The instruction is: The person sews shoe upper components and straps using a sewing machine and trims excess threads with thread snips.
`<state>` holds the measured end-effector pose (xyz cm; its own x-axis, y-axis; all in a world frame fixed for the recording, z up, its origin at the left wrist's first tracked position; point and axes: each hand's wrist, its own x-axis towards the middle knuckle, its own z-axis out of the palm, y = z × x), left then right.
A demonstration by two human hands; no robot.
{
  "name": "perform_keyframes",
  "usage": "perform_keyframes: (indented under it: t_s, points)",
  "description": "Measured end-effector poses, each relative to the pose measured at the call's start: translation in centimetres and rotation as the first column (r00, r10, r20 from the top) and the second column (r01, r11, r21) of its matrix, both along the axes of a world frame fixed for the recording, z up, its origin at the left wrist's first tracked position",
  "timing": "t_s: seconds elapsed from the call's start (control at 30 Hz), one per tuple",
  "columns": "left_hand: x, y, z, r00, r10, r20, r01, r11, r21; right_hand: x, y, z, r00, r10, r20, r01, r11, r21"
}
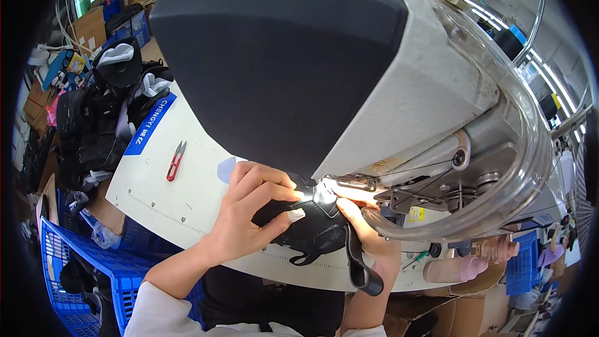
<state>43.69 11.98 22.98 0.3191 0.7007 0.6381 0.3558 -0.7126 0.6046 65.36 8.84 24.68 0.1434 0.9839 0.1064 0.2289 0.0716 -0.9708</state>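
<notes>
A black sewn piece with straps and a small loop [318, 240] lies on the white table of a sewing machine [281, 56], its far part beneath the brightly lit needle area. My left hand [253, 206] grips its left edge with bent fingers and thumb. On the other side, my right hand [368, 228] holds the piece near the light, thumb on top; its other fingers are partly hidden by glare and machine parts. A black strap [355, 262] hangs from the piece toward me, beside my right wrist. The machine head hides the needle itself.
Red-handled thread snips [176, 162] lie on the table at left. Black goods [93, 118] are heaped beyond it. A blue crate [93, 262] stands at lower left. Pink bottles [458, 268] and a green-handled screwdriver [419, 258] are at right. A clear curved guard [530, 168] juts from the machine.
</notes>
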Motion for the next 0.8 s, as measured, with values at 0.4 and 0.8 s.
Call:
perform_keyframes:
  t_s: [0.4, 0.8]
  points:
    - [-1.4, 1.8, 1.3, 0.993, -0.096, -0.065, 0.077, 0.967, -0.243, -0.9, -0.2, -0.7, 0.994, -0.1, 0.048, 0.096, 0.992, 0.08]
    - [-2.3, 4.5, 3.4, 0.973, -0.228, 0.028, 0.229, 0.95, -0.213, -2.9, -0.7, -2.6, 0.965, -0.224, -0.136, 0.24, 0.964, 0.111]
